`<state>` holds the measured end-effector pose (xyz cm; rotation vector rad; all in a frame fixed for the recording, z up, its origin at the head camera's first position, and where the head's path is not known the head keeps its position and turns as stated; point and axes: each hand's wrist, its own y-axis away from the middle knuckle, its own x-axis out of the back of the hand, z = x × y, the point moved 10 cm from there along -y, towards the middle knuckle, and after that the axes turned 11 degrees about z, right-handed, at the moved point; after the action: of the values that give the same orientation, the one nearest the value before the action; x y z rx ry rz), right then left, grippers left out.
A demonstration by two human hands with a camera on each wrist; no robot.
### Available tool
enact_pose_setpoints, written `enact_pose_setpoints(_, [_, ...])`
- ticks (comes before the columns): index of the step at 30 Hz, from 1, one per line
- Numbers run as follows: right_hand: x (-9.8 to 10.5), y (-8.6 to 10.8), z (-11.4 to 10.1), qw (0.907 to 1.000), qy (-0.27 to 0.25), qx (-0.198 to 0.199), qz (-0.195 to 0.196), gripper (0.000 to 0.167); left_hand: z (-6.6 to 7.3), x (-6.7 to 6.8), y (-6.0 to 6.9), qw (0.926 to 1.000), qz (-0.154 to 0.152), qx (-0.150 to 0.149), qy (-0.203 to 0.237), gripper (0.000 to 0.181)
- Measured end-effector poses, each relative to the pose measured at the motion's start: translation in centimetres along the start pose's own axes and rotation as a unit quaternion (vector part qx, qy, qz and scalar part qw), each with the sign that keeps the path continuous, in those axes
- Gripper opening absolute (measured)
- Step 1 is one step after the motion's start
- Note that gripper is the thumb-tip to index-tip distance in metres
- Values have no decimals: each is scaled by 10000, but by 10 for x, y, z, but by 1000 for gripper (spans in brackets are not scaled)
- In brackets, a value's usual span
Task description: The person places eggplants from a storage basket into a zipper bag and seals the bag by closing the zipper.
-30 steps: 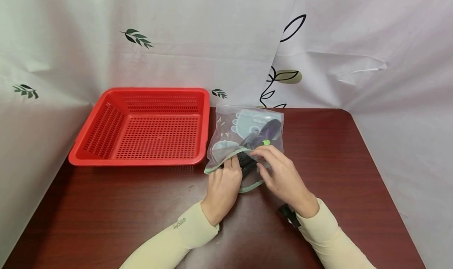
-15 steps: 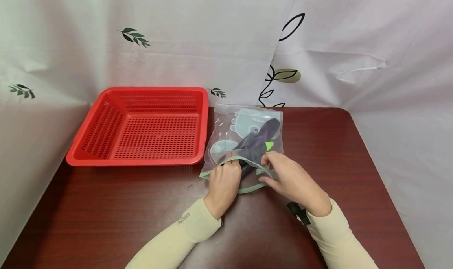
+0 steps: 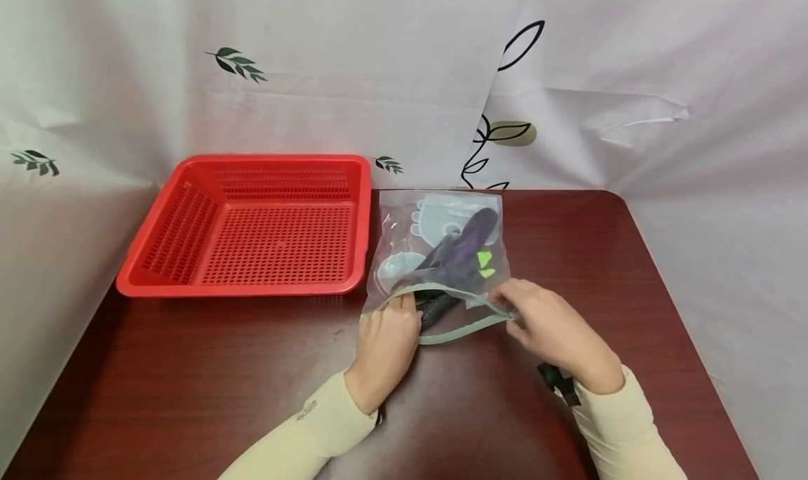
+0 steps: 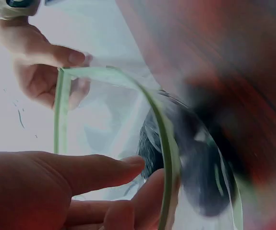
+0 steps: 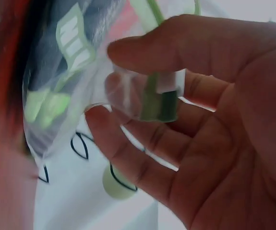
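Note:
A clear zip bag with a pale green edge lies on the table, its mouth toward me and spread apart. Through its film show a purple eggplant, a dark bumpy-skinned long thing near the mouth, and bright yellow-green pieces. My left hand has its fingertips in the mouth, beside the dark bumpy thing; its thumb is fairly straight. My right hand pinches the right corner of the bag's edge. Film and the green edge show between thumb and fingers in the right wrist view.
A red plastic basket with a perforated floor stands to the left of the bag. The brown table ends at white patterned sheets behind and at the sides.
My right hand has moved right and taken the bag's corner, drawing the mouth wider. More of the yellow-green pieces show. My left hand has stayed at the mouth, shifting slightly.

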<state>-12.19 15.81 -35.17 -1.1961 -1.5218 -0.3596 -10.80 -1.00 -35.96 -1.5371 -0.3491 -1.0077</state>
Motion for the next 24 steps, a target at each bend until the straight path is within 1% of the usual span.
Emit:
enact_pose_setpoints(1, [5,-1,2,9999,-43,36,118,37,-2,3,2,10000,3,46,64,26])
enact_pose_setpoints(4, [19,-4,5,9987,-124,157,467,36,-8,14,7,9995,60,128,285,27])
enact_pose_setpoints(8, [33,-9,9,9971,-211,190,705,34,-14,29,13,9989,225,116,403,30])
enact_pose_setpoints(10, [38,-11,13,9968,-248,121,749,34,-16,34,16,9990,293,78,329,33])
enact_pose_setpoints(15, [52,-13,23,9950,-305,-76,944,37,-21,42,18,9992,342,-114,-156,38])
enact_pose_setpoints(18, [62,-15,28,9925,-374,-149,1158,38,-22,46,13,9991,323,-132,-230,37])
enact_pose_setpoints(21, [70,-18,33,9891,-449,-209,1383,36,-21,51,2,9997,236,1,7,35])
enact_pose_setpoints(24, [75,-22,36,9858,-550,-352,1546,34,-19,56,-13,9991,171,205,328,32])
